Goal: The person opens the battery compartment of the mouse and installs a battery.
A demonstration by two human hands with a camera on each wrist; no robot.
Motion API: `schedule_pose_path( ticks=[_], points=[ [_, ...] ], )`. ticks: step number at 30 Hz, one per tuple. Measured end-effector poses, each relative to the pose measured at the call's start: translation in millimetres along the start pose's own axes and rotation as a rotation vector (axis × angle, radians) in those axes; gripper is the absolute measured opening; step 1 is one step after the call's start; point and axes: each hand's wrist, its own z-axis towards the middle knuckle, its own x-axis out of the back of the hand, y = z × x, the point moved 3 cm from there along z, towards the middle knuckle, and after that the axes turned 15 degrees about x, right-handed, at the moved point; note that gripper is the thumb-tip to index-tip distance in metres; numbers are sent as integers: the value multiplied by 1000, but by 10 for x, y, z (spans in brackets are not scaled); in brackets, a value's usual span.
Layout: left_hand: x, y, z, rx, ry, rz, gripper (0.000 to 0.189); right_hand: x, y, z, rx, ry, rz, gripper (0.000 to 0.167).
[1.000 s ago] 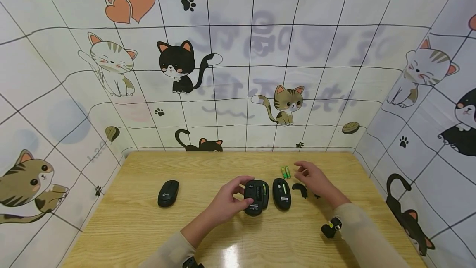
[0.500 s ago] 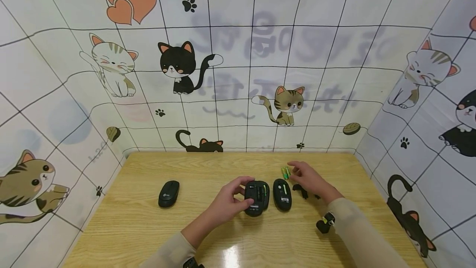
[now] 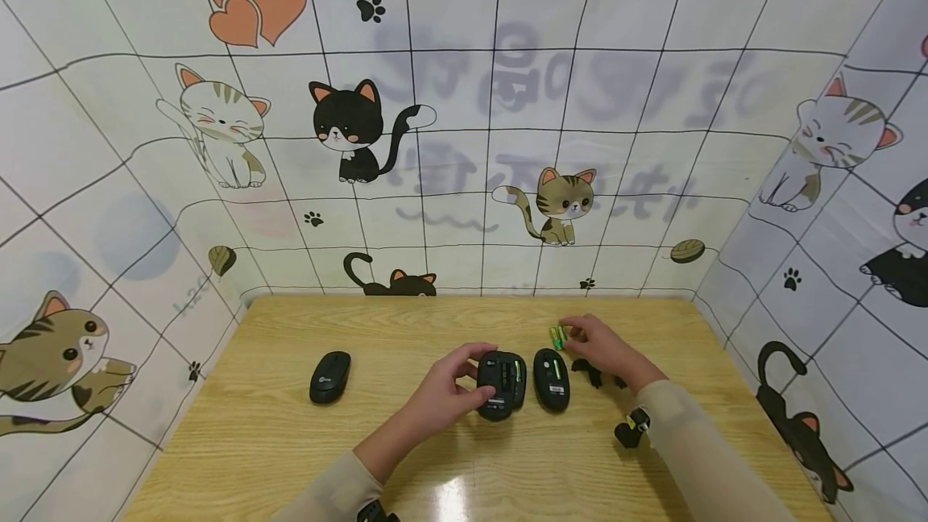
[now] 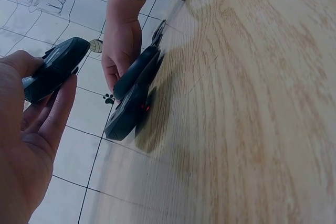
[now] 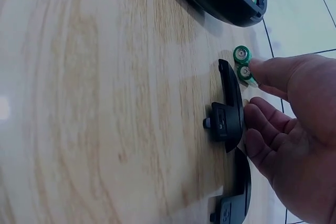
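My left hand (image 3: 449, 389) grips an upturned black computer mouse (image 3: 494, 397) between thumb and fingers, its battery compartment uncovered. In the left wrist view this mouse (image 4: 59, 69) is raised off the table. Behind it in the head view, and partly hidden, lies a second upturned mouse (image 3: 518, 381) with a green battery inside. A third upturned mouse (image 3: 553, 385), also holding a battery, lies to its right. My right hand (image 3: 605, 345) pinches one of two green AA-type batteries (image 3: 557, 337) lying side by side; in the right wrist view, the thumb (image 5: 270, 72) meets the nearer battery (image 5: 245, 72).
Two black battery covers (image 5: 226, 116) lie on the wooden table (image 3: 406, 457) below my right hand. Far to the left, a black mouse (image 3: 329, 377) sits right side up. Cloth with printed cats (image 3: 558, 208) hangs around the table's back and sides.
My right hand has moved left to the two batteries, and its fingers now meet one of them. The left hand holds its mouse in the same place.
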Motion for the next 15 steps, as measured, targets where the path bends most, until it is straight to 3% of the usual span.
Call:
schedule_pose_path(
  ticks=[9,15],
  points=[
    [6,20,-8,12,3,-9,59,4,33,1,-21,-2,47,46],
    [9,11,-2,5,-3,-7,59,-4,47,-15,-45,54,135,41]
  ],
)
